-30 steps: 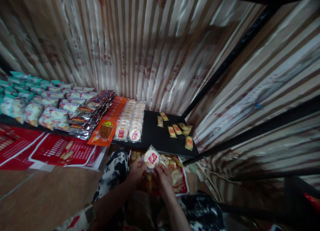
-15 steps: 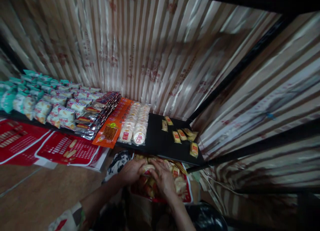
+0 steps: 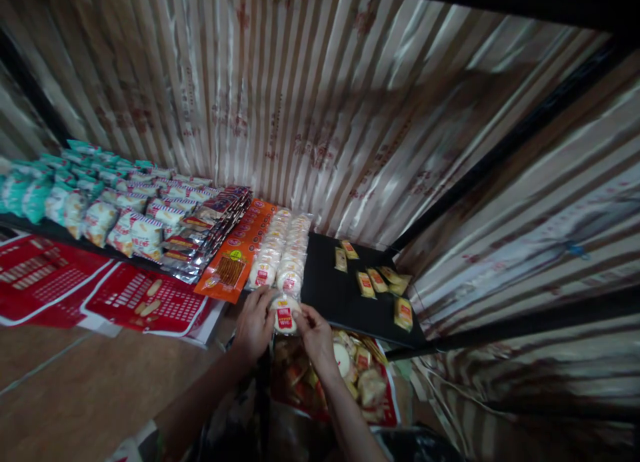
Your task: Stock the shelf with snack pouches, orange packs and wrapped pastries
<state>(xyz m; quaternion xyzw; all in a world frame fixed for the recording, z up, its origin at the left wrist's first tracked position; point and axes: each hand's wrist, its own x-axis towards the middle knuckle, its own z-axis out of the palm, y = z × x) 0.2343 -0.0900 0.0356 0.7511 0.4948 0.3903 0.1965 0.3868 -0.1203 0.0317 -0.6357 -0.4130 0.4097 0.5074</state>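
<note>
A round white rice cracker packet (image 3: 285,315) with a red label is held between both hands near the shelf's front edge. My left hand (image 3: 254,322) grips its left side, and the fingers of my right hand (image 3: 315,332) pinch its right side. Just beyond it, two rows of the same rice cracker packets (image 3: 283,252) stand on the black shelf (image 3: 323,285). Below my right hand sits a red-and-white bag (image 3: 393,399) filled with mixed wrapped snacks; my right forearm covers part of it.
Small yellow snack packets (image 3: 377,280) lie scattered on the shelf's right part. Left of the rice crackers are an orange pack (image 3: 233,265), dark stacked packets (image 3: 210,229), white packets (image 3: 145,235) and teal packets (image 3: 37,199). Black poles (image 3: 495,149) and striped sheeting (image 3: 300,115) stand behind.
Both hands have risen out of the snack bag to the shelf's front edge, bringing a rice cracker packet with them. The view has shifted slightly.
</note>
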